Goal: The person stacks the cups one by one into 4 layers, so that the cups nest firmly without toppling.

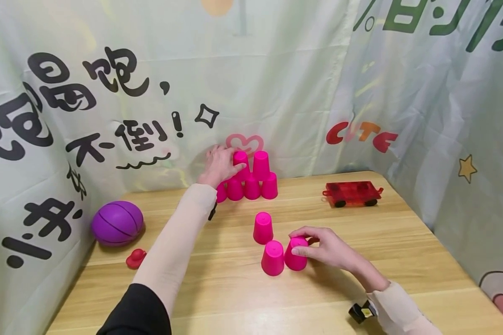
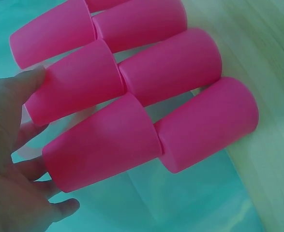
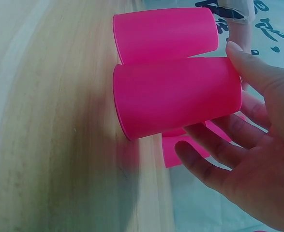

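Far back on the table, pink cups stand upside down in two tiers. My left hand (image 1: 219,166) reaches over this stack, its thumb and fingers pinching the upper tier's middle cup (image 2: 79,84) near its closed end. The upper tier's left cup (image 2: 103,145), hidden behind the hand in the head view, sits beside the fingers. Closer to me, my right hand (image 1: 328,250) holds an upside-down pink cup (image 1: 294,260) by its top, with the thumb on the near side. Just left of it stands another cup (image 1: 272,260), with a third cup (image 1: 263,228) behind.
A purple ball (image 1: 117,223) lies at the table's left side, near a small red toy (image 1: 136,258). A translucent red toy car (image 1: 352,194) sits at the back right. A printed curtain (image 1: 293,93) hangs close behind the stack and along both sides.
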{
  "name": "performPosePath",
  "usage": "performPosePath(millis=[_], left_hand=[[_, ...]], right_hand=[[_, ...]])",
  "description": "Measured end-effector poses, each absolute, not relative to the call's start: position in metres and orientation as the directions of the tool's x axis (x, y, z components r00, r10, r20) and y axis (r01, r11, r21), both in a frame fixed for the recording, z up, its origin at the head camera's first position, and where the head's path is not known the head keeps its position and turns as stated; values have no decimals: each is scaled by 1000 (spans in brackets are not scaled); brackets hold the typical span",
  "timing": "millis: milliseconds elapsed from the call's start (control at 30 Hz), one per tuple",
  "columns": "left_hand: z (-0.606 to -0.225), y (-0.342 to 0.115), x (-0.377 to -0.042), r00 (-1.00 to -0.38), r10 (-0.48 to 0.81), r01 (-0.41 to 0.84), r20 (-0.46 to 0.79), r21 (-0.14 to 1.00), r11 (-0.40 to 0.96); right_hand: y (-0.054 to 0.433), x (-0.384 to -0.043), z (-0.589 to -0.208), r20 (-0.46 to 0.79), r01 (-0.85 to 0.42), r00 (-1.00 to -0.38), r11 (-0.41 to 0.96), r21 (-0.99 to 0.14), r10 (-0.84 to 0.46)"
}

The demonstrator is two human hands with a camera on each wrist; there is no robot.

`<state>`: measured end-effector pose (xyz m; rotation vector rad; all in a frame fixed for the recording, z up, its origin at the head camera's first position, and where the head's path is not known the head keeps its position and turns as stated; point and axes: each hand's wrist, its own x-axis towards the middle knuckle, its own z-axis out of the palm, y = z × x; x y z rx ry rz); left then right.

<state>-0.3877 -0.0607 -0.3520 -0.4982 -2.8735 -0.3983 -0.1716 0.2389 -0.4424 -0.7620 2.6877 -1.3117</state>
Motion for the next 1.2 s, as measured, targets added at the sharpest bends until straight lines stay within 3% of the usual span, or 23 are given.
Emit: performPosePath(millis=[333,667,867,1067,1200], left_hand=[[-342,-63,-380,-910,327,381,255,201,902],[-334,-81,-332,-787,417,597,454,390,701],[-360,-83,-288,-688,492,718,534,400,570],[-392,-90,-254,-636,582,771,506,400,495],[-409,-93,-238,-678,607,730,414,474,492]], right_hand=[[239,-172,-443,164,-407,-877,518,-752,-452],[240,-166,-441,150,-381,-894,540,-751,-423],[243,-166,-444,68,-339,-888,546,-767,-455],[242,-177,-443,92,-363,-896,597,-715,-435],[241,-190,-433,139,-362,-918,640,-677,-373]])
